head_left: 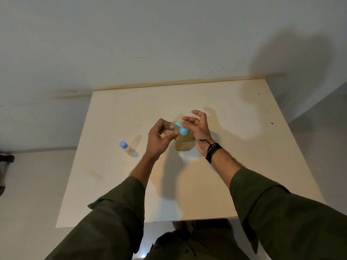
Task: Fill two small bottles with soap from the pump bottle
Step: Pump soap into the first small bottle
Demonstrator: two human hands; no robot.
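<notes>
Small bottle [169, 132] half-hidden in left hand [159, 136]

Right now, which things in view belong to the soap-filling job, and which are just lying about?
Part of the job:
- pump bottle, right hand on its blue pump
- small bottle held at the spout by the left hand
- capped small bottle standing on the table

Lying about:
- dark object at the left edge, too cut off to identify

- A plain room, likely in a home, though the kind is uncertain.
- A bare pale bench [216, 109] stands against a scuffed, stained grey wall [150, 44].
- Household soap in a pump bottle [185, 140] sits on it.
</notes>
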